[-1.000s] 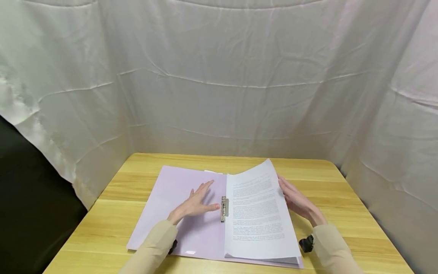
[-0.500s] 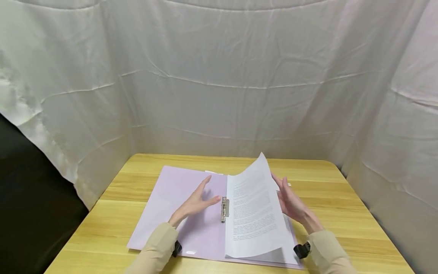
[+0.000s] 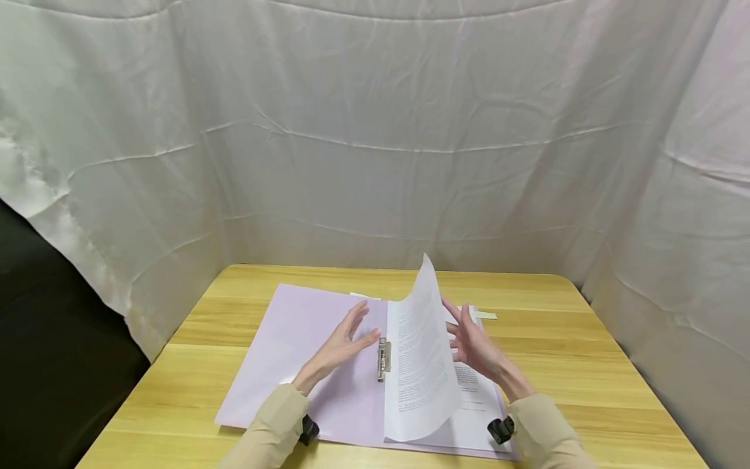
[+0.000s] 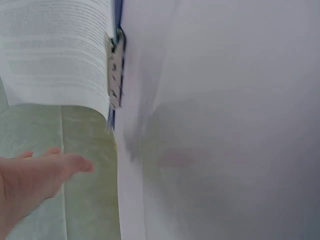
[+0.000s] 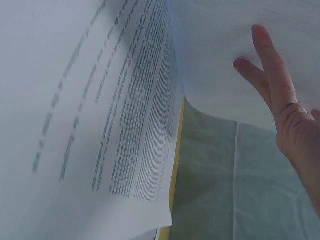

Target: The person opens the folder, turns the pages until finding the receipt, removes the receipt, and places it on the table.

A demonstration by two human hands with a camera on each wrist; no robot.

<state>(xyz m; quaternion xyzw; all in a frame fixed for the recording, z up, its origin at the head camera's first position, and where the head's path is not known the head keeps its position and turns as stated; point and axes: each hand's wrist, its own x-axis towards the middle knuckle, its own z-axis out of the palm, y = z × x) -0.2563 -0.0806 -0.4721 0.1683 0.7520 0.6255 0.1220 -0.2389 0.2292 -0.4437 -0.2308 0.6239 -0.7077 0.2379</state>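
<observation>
A Page (image 3: 418,378) Curls Up in a Purple Folder (image 3: 287,339)

Closest are two tan sleeves (image 3: 272,417), with a small black thing (image 3: 308,430) at the left wrist. The left hand (image 3: 336,348) is loose, holding nothing, over the folder's left side. The right hand (image 3: 477,348) is open too, its straight fingers behind the curled page (the wrist view shows its tips right by the paper). A shiny clip (image 3: 383,359) sits at the page's left edge. The folder lies open on a wooden table (image 3: 580,358). Farthest back hangs a wrinkly pale curtain (image 3: 410,176).
</observation>
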